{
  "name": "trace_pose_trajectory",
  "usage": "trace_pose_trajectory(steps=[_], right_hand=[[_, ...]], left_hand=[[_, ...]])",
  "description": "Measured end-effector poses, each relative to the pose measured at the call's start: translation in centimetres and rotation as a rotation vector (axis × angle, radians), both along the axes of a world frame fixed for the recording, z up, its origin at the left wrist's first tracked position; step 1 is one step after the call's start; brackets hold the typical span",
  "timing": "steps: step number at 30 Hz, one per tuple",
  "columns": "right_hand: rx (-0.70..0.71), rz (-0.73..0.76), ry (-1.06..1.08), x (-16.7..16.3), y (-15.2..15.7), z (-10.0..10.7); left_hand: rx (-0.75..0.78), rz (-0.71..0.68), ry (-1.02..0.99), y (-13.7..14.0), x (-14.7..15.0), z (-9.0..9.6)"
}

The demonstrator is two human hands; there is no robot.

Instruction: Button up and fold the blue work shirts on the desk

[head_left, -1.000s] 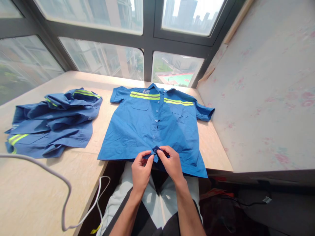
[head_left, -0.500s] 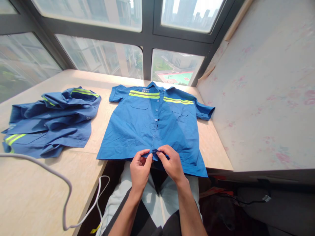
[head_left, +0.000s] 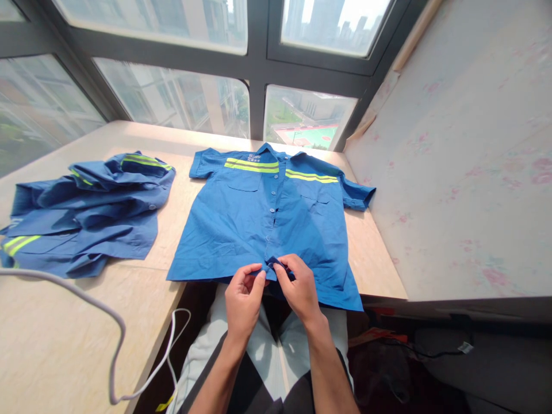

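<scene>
A blue short-sleeved work shirt (head_left: 228,224) with yellow-green reflective stripes lies spread front side up, collar toward the window. Its hem hangs slightly past the near edge of the wooden surface. My left hand (head_left: 245,296) pinches one front edge at the bottom of the placket between thumb and fingers. Close beside it, my right hand (head_left: 298,287) grips the other front edge, where a dark fold of cloth turns up at the fingertips. Buttons show along the placket higher up; whether a button sits between my fingers cannot be made out.
A second blue shirt (head_left: 90,213) lies crumpled at the left on the pale wooden ledge (head_left: 56,328). A grey-white cable (head_left: 116,345) loops over the near left edge. Windows (head_left: 168,95) stand behind, and a floral-papered wall (head_left: 466,161) rises at the right.
My right hand has turned up a little more of the dark fold at the hem, and the fingertips have parted slightly. The view has shifted a little.
</scene>
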State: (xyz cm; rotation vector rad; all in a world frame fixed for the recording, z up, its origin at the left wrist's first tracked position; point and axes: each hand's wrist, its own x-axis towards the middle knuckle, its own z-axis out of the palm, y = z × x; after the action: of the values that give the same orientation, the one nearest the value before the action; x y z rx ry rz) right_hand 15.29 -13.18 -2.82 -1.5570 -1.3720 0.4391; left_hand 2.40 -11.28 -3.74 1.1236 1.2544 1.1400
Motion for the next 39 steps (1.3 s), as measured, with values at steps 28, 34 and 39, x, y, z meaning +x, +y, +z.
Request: trace_pose_trajectory(steps=[28, 34, 39], right_hand=[[0.000, 0.020, 0.125, 0.1, 0.2, -1.3], [-0.020, 0.053, 0.130, 0.2, 0.1, -1.3], [0.022, 0.116, 0.130, 0.2, -0.3, -1.1]], left_hand=[[-0.052, 0.001, -0.078, 1.9, 0.5, -1.9], [-0.103, -0.065, -0.161, 2.2, 0.4, -1.3], [-0.130, -0.082, -0.154, 2.3, 0.3, -1.3]])
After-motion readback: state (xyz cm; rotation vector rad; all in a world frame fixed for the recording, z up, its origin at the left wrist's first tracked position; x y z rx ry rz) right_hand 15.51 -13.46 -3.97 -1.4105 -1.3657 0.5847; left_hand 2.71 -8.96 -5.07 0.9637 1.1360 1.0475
